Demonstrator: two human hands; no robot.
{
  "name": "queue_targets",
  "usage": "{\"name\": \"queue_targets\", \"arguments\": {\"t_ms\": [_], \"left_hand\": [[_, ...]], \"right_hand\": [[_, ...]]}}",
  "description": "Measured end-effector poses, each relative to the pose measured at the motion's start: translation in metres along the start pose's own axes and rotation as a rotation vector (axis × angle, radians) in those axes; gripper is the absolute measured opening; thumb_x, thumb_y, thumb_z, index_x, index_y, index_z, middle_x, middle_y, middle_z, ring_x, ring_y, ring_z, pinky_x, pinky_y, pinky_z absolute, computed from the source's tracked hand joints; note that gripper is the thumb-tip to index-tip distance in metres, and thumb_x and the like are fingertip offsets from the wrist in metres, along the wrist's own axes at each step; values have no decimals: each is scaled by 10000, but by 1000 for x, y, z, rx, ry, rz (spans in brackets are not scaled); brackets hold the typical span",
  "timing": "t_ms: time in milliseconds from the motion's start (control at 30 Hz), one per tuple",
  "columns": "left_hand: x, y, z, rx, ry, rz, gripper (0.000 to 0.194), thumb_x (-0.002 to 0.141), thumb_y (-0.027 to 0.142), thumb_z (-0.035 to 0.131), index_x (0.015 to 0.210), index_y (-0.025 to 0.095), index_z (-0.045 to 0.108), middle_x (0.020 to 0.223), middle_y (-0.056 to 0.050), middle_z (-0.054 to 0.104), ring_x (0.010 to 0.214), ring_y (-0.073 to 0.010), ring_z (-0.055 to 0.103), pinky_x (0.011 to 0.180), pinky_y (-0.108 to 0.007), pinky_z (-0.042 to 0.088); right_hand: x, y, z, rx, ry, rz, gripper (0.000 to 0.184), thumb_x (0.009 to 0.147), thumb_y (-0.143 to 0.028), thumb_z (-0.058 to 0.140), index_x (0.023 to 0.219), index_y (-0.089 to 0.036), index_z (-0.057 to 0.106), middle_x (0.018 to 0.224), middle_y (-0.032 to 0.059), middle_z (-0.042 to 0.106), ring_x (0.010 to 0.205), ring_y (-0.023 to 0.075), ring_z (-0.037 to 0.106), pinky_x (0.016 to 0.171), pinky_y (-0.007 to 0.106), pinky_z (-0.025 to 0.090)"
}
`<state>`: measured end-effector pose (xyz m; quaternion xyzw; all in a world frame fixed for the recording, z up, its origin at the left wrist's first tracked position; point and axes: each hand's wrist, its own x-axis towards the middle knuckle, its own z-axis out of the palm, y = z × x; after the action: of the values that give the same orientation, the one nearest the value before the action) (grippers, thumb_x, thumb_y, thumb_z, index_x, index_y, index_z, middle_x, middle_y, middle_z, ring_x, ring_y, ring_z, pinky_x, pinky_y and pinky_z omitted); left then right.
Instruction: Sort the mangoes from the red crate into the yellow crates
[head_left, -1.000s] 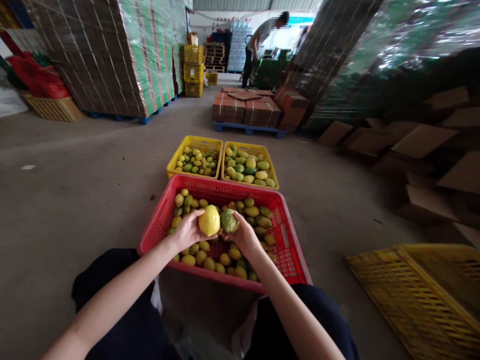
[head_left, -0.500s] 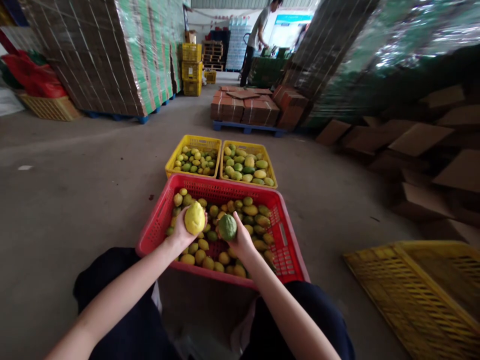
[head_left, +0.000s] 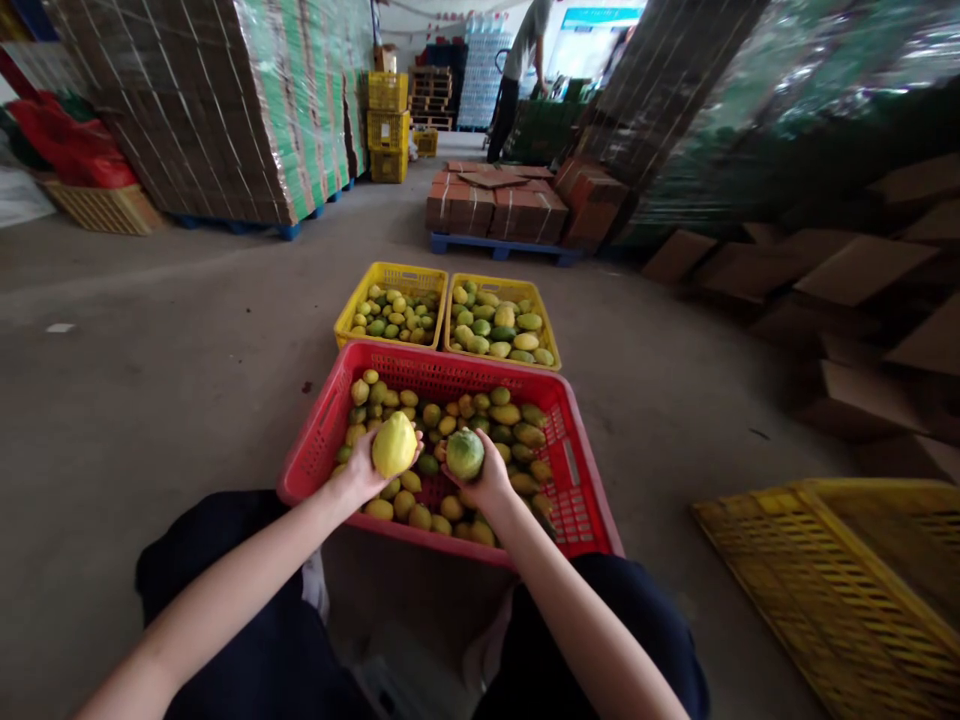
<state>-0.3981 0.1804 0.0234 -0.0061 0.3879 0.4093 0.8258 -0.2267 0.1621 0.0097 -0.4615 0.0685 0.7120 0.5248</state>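
My left hand [head_left: 363,470] is closed around a large yellow lemon [head_left: 394,445], held above the red crate [head_left: 330,425]. My right hand [head_left: 486,482] grips a green lemon [head_left: 465,454] a little to the right, also over the crate. The crate stands on the floor between my knees and is part-filled with several yellow and green lemons. The two fruits in my hands are apart from each other.
Two yellow crates of lemons, one on the left [head_left: 358,304] and one on the right [head_left: 546,324], stand just beyond the red one. An empty yellow crate [head_left: 832,580] lies at right. Wrapped carton stacks [head_left: 225,100], a pallet of boxes [head_left: 495,210], flattened cartons and a person [head_left: 521,70] stand farther off.
The two lemons were touching in front of me a second ago; my hands have drawn them apart, the yellow one going left.
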Motion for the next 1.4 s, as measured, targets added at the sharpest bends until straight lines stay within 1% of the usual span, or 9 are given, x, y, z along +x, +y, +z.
{"name": "queue_targets", "arguments": {"t_ms": [233, 333, 500, 633, 800, 900, 1000, 1300, 1400], "left_hand": [[-8, 0, -7, -69, 20, 100, 187, 858, 270, 566, 982, 141, 621, 794, -61, 701, 686, -186, 679, 634, -336, 585], [-5, 1, -11, -47, 72, 33, 247, 885, 298, 490, 975, 112, 624, 737, -88, 682, 691, -210, 681, 562, -313, 568], [0, 2, -13, -35, 82, -27, 349, 919, 301, 368, 1050, 95, 617, 750, -111, 692, 705, -226, 692, 516, -298, 546], [-2, 6, -10, -6, 6, -30, 353, 890, 364, 435, 969, 87, 638, 751, -113, 695, 690, -225, 689, 582, -330, 562], [-4, 7, -3, 166, -128, 159, 372, 881, 353, 410, 740, 107, 651, 661, -95, 663, 571, -205, 646, 500, -303, 512], [-4, 6, -2, 357, -233, 371, 350, 866, 299, 447, 678, 111, 675, 651, -93, 671, 576, -192, 637, 528, -263, 484], [-7, 5, -5, 484, -270, 471, 265, 827, 211, 522, 665, 117, 710, 704, -89, 705, 659, -188, 653, 631, -235, 471], [-21, -1, 0, 744, -361, 591, 258, 798, 167, 560, 607, 139, 731, 722, -67, 716, 691, -179, 621, 739, -233, 426], [-21, 0, 2, 729, -358, 559, 257, 793, 156, 556, 603, 145, 729, 712, -66, 713, 708, -190, 627, 749, -237, 430]], "right_hand": [[14, 7, -9, 0, -48, -122, 159, 832, -364, 529, 753, -230, 562, 613, -10, 665, 551, 155, 631, 542, 298, 547], [23, 8, -16, -23, -60, -96, 137, 812, -357, 535, 750, -236, 541, 575, -18, 638, 544, 158, 626, 537, 301, 540], [23, 9, -19, -76, -39, -21, 250, 870, -394, 403, 798, -215, 562, 576, 21, 648, 437, 155, 574, 400, 245, 433], [11, 8, -8, -98, -75, -6, 365, 906, -435, 348, 832, -193, 611, 649, 51, 689, 521, 172, 627, 474, 280, 487], [0, 13, 0, -190, -225, -222, 391, 836, -480, 448, 673, -185, 646, 560, 42, 647, 549, 187, 621, 481, 279, 483], [-7, 15, 1, -295, -271, -516, 377, 781, -499, 533, 586, -196, 646, 564, 40, 650, 629, 205, 641, 541, 281, 494], [-14, 16, 1, -400, -245, -764, 381, 778, -504, 559, 565, -207, 666, 598, 37, 668, 686, 213, 647, 598, 288, 492], [-12, 23, -3, -505, -291, -814, 457, 824, -580, 522, 598, -233, 715, 670, 17, 697, 713, 194, 634, 666, 297, 471], [-10, 24, -4, -527, -301, -844, 476, 846, -578, 494, 630, -226, 730, 679, 21, 700, 682, 187, 626, 656, 293, 463]]}}
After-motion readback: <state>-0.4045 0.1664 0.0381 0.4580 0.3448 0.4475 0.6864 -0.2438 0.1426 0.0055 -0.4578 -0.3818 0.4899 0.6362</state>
